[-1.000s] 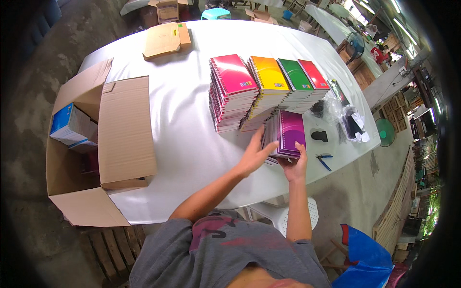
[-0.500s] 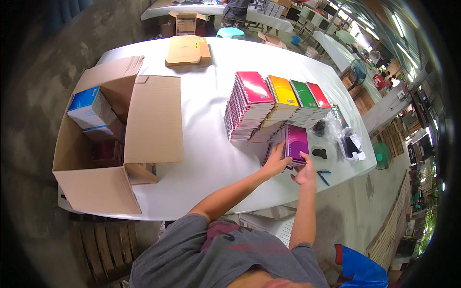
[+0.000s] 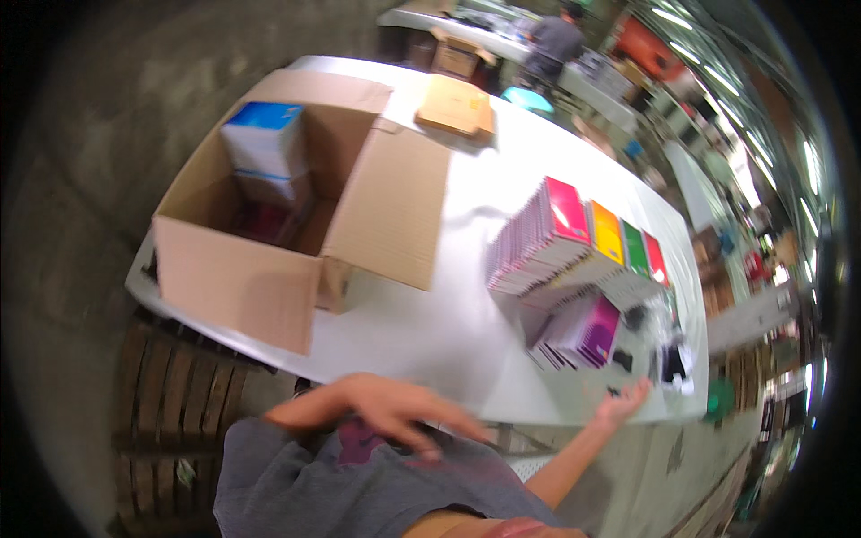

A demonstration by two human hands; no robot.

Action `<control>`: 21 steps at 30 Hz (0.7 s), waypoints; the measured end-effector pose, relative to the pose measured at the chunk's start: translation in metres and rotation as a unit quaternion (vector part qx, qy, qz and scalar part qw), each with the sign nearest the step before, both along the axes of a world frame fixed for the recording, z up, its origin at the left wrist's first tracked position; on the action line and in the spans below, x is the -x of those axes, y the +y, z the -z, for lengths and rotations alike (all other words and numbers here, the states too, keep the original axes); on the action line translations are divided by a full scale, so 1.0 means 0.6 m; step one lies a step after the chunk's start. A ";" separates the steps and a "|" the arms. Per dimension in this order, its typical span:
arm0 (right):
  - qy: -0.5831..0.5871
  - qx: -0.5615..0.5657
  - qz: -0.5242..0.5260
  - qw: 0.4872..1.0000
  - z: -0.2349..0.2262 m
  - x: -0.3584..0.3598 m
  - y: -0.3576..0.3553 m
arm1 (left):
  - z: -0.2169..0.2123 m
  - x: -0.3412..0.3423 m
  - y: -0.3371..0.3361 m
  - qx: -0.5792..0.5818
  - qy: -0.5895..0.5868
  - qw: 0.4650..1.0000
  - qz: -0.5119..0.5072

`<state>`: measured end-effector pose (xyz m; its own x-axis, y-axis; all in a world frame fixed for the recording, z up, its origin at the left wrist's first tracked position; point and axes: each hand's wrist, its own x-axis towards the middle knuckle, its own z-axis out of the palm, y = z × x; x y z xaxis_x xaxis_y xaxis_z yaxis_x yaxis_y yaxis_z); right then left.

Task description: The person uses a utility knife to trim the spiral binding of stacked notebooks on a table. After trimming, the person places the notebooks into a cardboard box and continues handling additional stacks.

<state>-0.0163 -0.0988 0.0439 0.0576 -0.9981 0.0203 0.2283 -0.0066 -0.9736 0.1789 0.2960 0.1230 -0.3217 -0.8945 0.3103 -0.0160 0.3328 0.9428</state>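
Observation:
My left hand (image 3: 399,414) is over my lap in front of the table edge, blurred, its fingers stretched out and nothing in it. My right hand (image 3: 623,403) lies at the near right edge of the table, fingers apart and no object visible in it. A small dark tool (image 3: 613,392), partly hidden, shows beside it. Just beyond, purple spiral notebooks (image 3: 599,327) lean in a slanted pile. Behind them rise stacks of pink-red notebooks (image 3: 567,211), yellow notebooks (image 3: 607,231), green notebooks (image 3: 635,249) and red notebooks (image 3: 657,260).
On the left of the table stands an open cardboard box (image 3: 238,278) with blue-topped notebooks (image 3: 262,115) inside. Flat brown cardboard (image 3: 453,106) lies at the far edge. Plastic wrapping (image 3: 673,359) and a black item (image 3: 622,360) sit at right. Another person (image 3: 554,45) is far behind.
Both hands have let go of the purple notebooks. My left hand has swung back left toward my body; my right has moved toward the table's near right edge. The head view has turned and tilted.

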 end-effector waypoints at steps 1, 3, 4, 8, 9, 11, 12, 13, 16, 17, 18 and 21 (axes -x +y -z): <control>0.009 0.019 0.039 0.999 -0.036 -0.006 0.018 | -0.031 -0.018 0.078 -0.021 0.037 0.998 -0.044; 0.003 0.101 0.046 0.994 -0.114 -0.048 0.084 | -0.078 -0.042 0.223 0.019 0.069 0.974 -0.216; -0.012 0.138 0.008 0.990 -0.148 -0.065 0.116 | -0.086 -0.043 0.290 0.037 0.038 0.920 -0.389; -0.129 0.189 -0.215 0.949 -0.204 -0.205 0.246 | -0.101 -0.066 0.440 -0.035 -0.260 0.553 -0.791; -0.148 0.188 -0.287 0.928 -0.208 -0.244 0.275 | -0.104 -0.082 0.465 -0.080 -0.324 0.496 -0.802; -0.163 0.213 -0.426 0.864 -0.238 -0.315 0.360 | -0.070 -0.145 0.510 -0.110 -0.336 0.494 -0.794; -0.133 0.199 -0.476 0.846 -0.255 -0.350 0.406 | -0.063 -0.178 0.529 -0.143 -0.368 0.486 -0.780; -0.101 0.186 -0.519 0.828 -0.267 -0.385 0.457 | -0.043 -0.213 0.553 -0.159 -0.406 0.477 -0.763; 0.083 0.134 -0.712 0.685 -0.293 -0.532 0.623 | -0.004 -0.301 0.622 -0.122 -0.387 0.546 -0.733; 0.153 0.094 -0.750 0.637 -0.280 -0.575 0.654 | 0.004 -0.324 0.630 -0.123 -0.421 0.571 -0.694; 0.221 0.058 -0.747 0.624 -0.261 -0.614 0.684 | 0.006 -0.347 0.629 -0.097 -0.391 0.625 -0.668; 0.405 -0.097 -0.693 0.588 -0.172 -0.699 0.714 | 0.007 -0.385 0.608 -0.054 -0.280 0.749 -0.598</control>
<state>0.4033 0.3294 0.1474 0.7307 0.0410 -0.6815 -0.6566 -0.2314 -0.7179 0.4099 0.6607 0.1188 0.6782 -0.6563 0.3307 -0.6441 -0.3141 0.6975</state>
